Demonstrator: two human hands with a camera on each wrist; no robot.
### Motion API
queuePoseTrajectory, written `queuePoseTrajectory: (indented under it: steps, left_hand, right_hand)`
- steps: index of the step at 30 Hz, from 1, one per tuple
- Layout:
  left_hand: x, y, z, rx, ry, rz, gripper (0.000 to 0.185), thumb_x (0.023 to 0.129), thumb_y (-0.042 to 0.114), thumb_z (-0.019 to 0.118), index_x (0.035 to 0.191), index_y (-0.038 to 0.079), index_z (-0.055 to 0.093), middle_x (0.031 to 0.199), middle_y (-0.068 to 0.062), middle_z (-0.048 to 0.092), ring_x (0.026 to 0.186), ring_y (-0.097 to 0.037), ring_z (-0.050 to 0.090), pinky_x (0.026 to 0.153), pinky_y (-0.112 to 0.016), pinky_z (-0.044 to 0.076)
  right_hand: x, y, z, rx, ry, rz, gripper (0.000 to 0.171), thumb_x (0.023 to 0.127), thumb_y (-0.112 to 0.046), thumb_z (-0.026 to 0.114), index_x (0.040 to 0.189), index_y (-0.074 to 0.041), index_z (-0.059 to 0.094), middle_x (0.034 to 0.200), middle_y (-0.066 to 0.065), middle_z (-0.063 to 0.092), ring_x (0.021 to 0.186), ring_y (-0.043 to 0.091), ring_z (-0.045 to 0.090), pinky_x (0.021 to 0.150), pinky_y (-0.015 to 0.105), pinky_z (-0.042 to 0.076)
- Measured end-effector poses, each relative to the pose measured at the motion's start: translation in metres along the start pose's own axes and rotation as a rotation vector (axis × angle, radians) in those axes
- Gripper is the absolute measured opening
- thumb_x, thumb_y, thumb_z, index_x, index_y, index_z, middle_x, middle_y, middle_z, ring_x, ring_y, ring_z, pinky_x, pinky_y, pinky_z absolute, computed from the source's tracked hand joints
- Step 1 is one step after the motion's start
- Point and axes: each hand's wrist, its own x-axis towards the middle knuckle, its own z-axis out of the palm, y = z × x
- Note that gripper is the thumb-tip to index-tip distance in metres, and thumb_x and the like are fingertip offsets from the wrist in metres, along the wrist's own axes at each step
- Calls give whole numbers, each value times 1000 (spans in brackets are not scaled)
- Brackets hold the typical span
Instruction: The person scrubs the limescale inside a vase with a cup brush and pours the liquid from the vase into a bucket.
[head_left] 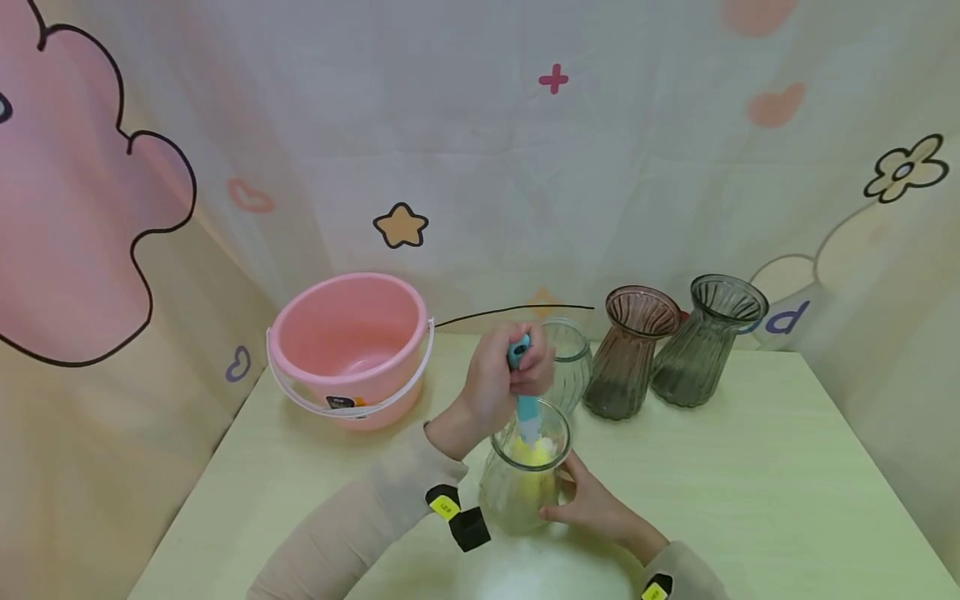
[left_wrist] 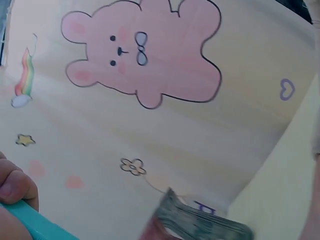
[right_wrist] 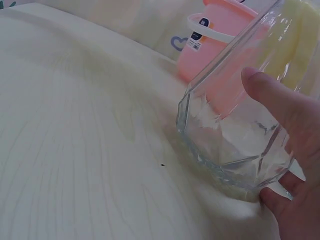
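A clear glass vase stands on the pale table near its front edge. My right hand grips the vase's lower body from the right; the right wrist view shows the thumb and fingers wrapped round the glass. My left hand is above the vase mouth, gripping the teal handle of a brush. Its yellow sponge head is down inside the vase. In the left wrist view only curled fingers and a piece of the teal handle show.
A pink bucket with a white handle stands at the back left, also seen behind the glass as the bucket. Behind the held vase are another clear vase, a brown vase and a grey-green vase. A patterned cloth backdrop surrounds the table.
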Motion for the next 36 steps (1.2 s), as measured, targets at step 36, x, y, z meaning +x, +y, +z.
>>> queuePoseTrajectory:
  steps: [36]
  left_hand:
    - [-12,-42,-21,-64,106,-58,31,85,13,17,54,15,25,43,9,23,36,-10,13,38,-26,9]
  right_hand:
    - [-6,9,2,-94,58,-148,78,78,-18,72,140,-15,25,140,9,32,122,26,40,97,44,41]
